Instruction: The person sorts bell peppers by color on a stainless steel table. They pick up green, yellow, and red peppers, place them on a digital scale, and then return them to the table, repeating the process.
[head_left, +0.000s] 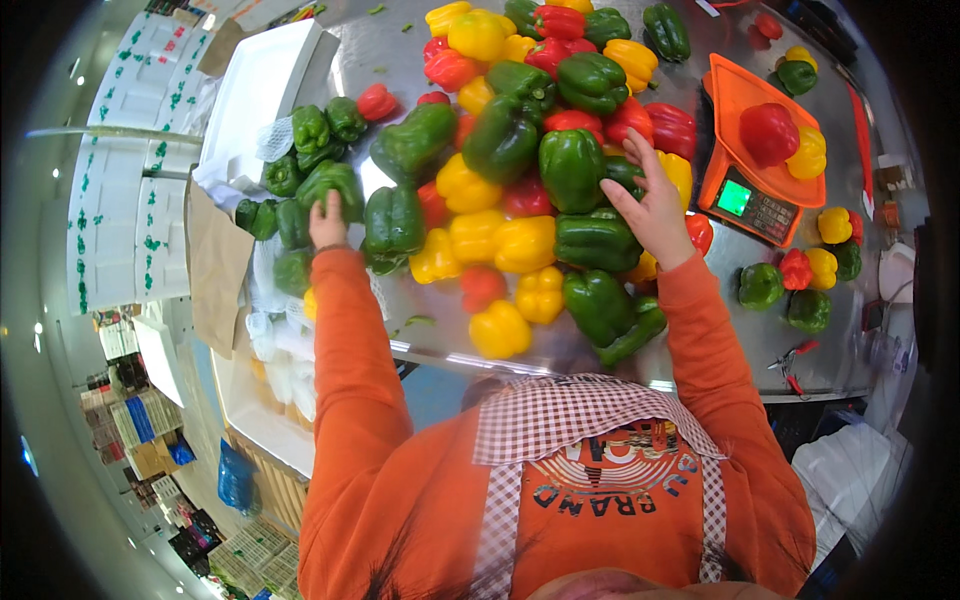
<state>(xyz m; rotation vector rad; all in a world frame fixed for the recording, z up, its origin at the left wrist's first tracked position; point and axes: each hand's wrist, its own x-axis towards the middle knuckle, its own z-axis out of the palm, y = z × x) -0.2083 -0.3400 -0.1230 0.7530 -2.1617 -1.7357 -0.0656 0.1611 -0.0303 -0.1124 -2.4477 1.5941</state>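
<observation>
A large heap of green, yellow and red bell peppers covers the middle of a steel table (442, 341). At the heap's left, my left hand (328, 221) rests on a green bell pepper (331, 184) among several other green ones; whether it grips the pepper is unclear. My right hand (651, 201) is at the heap's right side, thumb and fingers spread, beside an upright green bell pepper (572, 171). An orange digital scale (757, 169) stands farther right, with a red bell pepper (769, 135) and a yellow one (806, 153) on its tray.
White foam netting (274, 141) and a white foam lid (259, 90) lie at the left, above brown paper (217, 270). A white-lined box (262, 420) stands below the table's left edge. Small peppers (760, 286) and red-handled snips (791, 366) lie on the right.
</observation>
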